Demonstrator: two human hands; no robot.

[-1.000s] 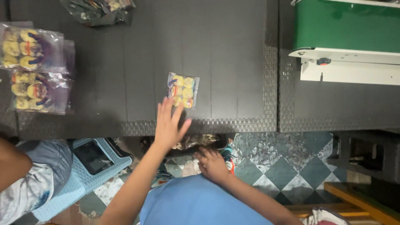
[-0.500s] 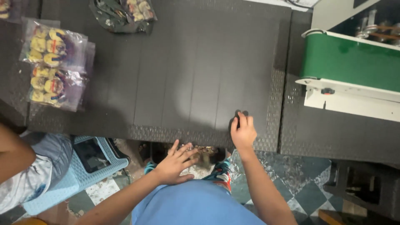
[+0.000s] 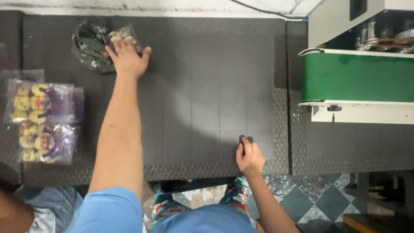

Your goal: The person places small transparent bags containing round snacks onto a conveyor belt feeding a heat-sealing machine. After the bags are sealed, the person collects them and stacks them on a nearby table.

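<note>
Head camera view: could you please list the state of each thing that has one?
left hand: arm stretched out, palm down on the dark crumpled bag
right hand: resting on the mat edge, closed on a small dark object
dark crumpled bag: crumpled, lying flat
clear snack packets: stacked flat, untouched
green conveyor belt: nothing on it

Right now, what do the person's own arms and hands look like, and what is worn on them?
Both arms are bare from the upper arm down, with a short light-blue sleeve at the left shoulder. The left hand and right hand wear no gloves; no rings, watch or bands are visible on hands or wrists. The right arm's sleeve edge is out of view.
</note>
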